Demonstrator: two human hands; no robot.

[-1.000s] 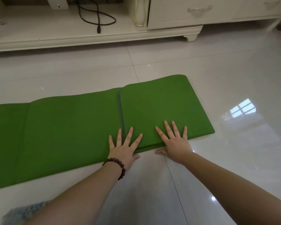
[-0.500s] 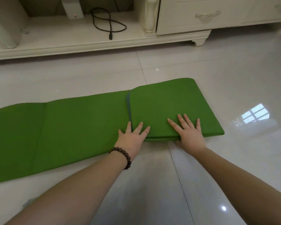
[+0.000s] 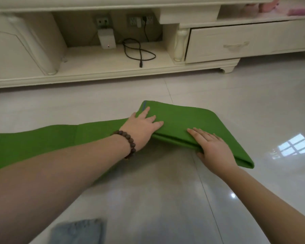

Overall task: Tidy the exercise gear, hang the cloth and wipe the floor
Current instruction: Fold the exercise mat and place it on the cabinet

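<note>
- The green mat [image 3: 192, 127] lay on the glossy tiled floor [image 3: 253, 103], its right end folded into a thick stack, the rest running flat toward the left edge of view.
- The stack's near edge was raised off the tiles; its far edge sat lower, well short of the cream cabinet [image 3: 113, 73].
- Bare floor stretched to the right of the fold and in front of us — room on both sides.
- Our left hand [image 3: 141, 127], a bead bracelet [image 3: 128, 143] at its wrist, gripped the stack's left corner: fingers flat on top, thumb hidden beneath.
- Our right hand [image 3: 213, 152] held the near edge — fingers lying straight on top, thumb curled under.
- A blue-grey cloth [image 3: 77, 231] lay on the tiles by our left forearm, apart from the mat.
- A black cable [image 3: 139, 51] coiled on the cabinet's low shelf.
</note>
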